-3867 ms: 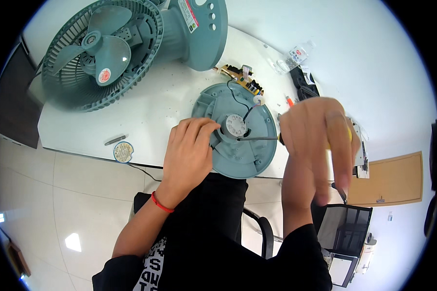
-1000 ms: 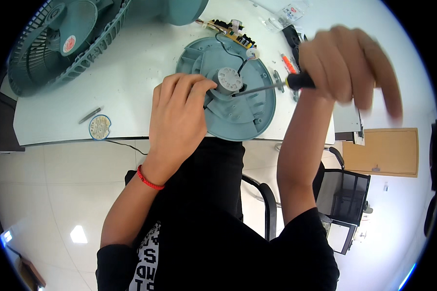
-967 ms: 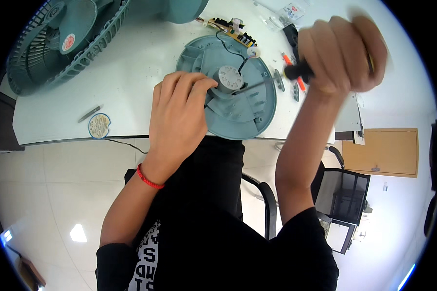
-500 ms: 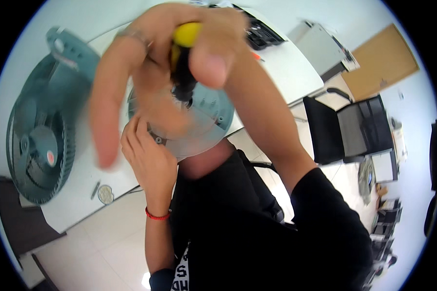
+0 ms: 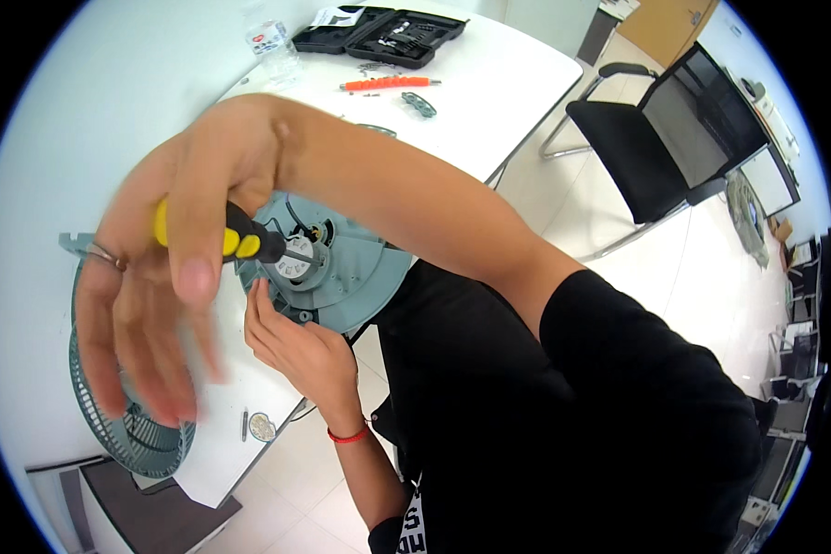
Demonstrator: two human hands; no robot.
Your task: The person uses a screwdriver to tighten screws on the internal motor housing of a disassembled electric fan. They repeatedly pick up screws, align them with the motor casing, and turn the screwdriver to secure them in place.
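My right hand [image 5: 185,203] is raised over the work with a yellow-and-black screwdriver [image 5: 249,238] between thumb and palm; its other fingers are spread and blurred. The screwdriver's shaft points right, toward a round white part [image 5: 295,258] on a grey-green fan base [image 5: 369,286]. Wires show beside that white part, and the base's left side is partly hidden behind my right hand. At the base's lower left rim, my left hand [image 5: 305,355] grips with its fingers close together. To the left lies a grey-green fan cage [image 5: 148,452], mostly covered by my right hand.
On the white table [image 5: 499,102] are an open black tool case [image 5: 406,37], an orange pen-like tool [image 5: 388,83], a small grey-green part [image 5: 419,103] and a clear bottle [image 5: 272,51]. A round disc [image 5: 262,427] lies near the edge. A black chair [image 5: 619,148] stands to the right.
The view has shifted, showing more of the table's far side. My right hand has come down and left with the screwdriver, now tilted sideways. My left hand stays at the base.
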